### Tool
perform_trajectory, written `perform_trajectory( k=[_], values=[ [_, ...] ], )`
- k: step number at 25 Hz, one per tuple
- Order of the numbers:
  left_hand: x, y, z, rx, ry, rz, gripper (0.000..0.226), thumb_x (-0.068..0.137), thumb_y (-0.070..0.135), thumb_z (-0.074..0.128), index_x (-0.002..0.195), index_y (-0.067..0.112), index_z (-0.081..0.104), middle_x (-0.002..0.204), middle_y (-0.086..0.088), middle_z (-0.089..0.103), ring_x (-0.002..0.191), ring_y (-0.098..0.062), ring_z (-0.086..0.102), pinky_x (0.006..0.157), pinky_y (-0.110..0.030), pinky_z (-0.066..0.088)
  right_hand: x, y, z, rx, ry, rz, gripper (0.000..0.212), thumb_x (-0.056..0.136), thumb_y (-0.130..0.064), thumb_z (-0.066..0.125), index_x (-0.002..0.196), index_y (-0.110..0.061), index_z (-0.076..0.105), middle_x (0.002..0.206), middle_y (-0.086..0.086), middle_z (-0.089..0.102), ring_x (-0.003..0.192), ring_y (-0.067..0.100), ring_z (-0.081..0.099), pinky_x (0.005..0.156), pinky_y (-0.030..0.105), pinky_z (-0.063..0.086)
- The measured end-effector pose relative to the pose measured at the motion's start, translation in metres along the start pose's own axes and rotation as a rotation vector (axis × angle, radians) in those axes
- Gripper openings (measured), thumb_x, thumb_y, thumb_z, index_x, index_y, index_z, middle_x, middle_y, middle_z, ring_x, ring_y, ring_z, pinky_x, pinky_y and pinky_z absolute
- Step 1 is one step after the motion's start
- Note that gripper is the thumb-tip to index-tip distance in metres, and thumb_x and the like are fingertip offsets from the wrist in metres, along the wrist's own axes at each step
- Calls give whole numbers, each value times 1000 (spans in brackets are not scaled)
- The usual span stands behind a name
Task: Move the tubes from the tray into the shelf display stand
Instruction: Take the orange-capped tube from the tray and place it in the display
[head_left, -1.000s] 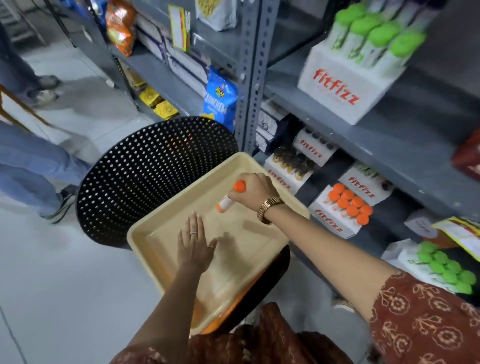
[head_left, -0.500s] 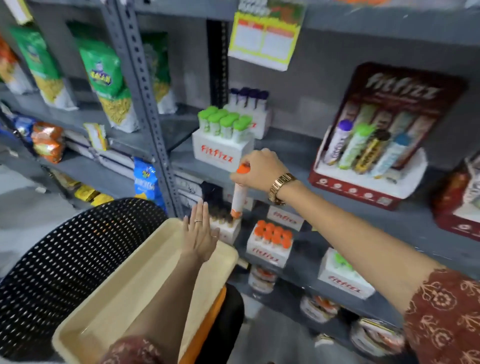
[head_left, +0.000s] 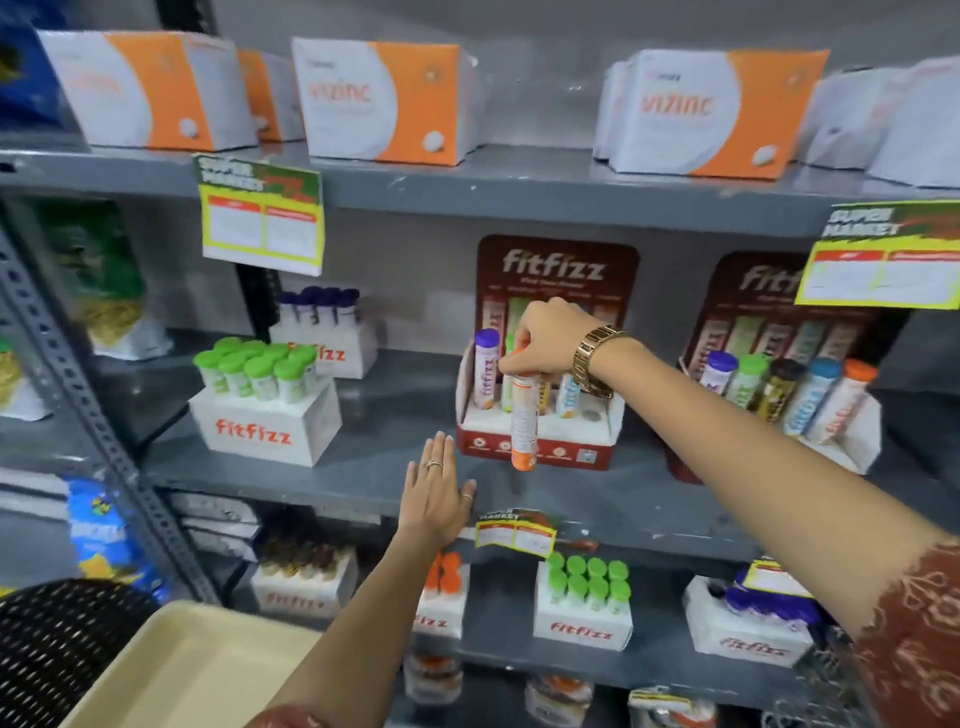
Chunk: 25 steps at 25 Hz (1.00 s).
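Observation:
My right hand (head_left: 550, 338) grips the orange cap end of a white and orange tube (head_left: 523, 421), which hangs upright just in front of the maroon fitfizz display stand (head_left: 540, 449) on the middle shelf. The stand holds a purple-capped tube (head_left: 485, 369) and others partly hidden behind my hand; one round hole (head_left: 591, 414) at its right shows bare. My left hand (head_left: 435, 493) is flat with fingers spread, in front of the shelf edge below the stand. The beige tray (head_left: 192, 670) lies at the bottom left, its visible part bare.
A second maroon stand (head_left: 789, 395) full of tubes stands to the right. White fitfizz boxes with green-capped tubes (head_left: 262, 410) sit left on the same shelf; more boxes fill the shelf below. Orange and white cartons (head_left: 384, 98) line the top shelf. A black perforated chair back (head_left: 57, 639) is beside the tray.
My right hand has carried the tube from the tray up and right to the maroon stand. My view has lifted from the tray to the shelves. My left hand rose off the tray.

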<state>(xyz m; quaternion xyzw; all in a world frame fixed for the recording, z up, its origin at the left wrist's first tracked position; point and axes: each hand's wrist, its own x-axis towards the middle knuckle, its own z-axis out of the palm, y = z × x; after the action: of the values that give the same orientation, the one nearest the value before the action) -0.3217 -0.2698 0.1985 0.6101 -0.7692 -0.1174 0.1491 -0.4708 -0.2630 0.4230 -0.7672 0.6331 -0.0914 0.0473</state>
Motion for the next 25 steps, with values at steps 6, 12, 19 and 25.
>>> perform_trajectory(
  k=[6, 12, 19, 25],
  values=[
    [27, 14, 22, 113, -215, -131, 72, 98, 49, 21, 147, 3, -5, 159, -12, -7, 146, -24, -8, 119, -46, -3, 20, 42, -18, -3, -62, 80, 42, 77, -39, 66, 47, -15, 48, 46, 1, 43, 39, 13, 36, 41, 19, 28],
    [33, 14, 20, 130, -289, -152, 74, 97, 52, 20, 147, 5, -7, 158, -10, -11, 145, -24, -11, 119, -46, -5, 36, 51, -20, 53, -220, 131, 19, 76, -15, 70, 85, 2, 72, 75, 9, 65, 48, 17, 60, 36, 16, 46],
    [32, 13, 21, 139, -275, -147, 74, 96, 53, 18, 147, 6, -7, 159, -10, -10, 146, -24, -11, 118, -46, -6, 39, 42, -21, -8, -195, 151, 31, 74, -16, 79, 100, -1, 72, 106, 11, 72, 93, 25, 69, 78, 36, 58],
    [29, 16, 20, 143, -267, -149, 73, 96, 54, 17, 148, 8, -7, 159, -10, -9, 145, -25, -11, 117, -46, -7, 39, 40, -21, -128, -175, 157, 43, 72, -9, 77, 113, -6, 66, 119, 8, 65, 93, 20, 63, 63, 27, 54]
  ],
)
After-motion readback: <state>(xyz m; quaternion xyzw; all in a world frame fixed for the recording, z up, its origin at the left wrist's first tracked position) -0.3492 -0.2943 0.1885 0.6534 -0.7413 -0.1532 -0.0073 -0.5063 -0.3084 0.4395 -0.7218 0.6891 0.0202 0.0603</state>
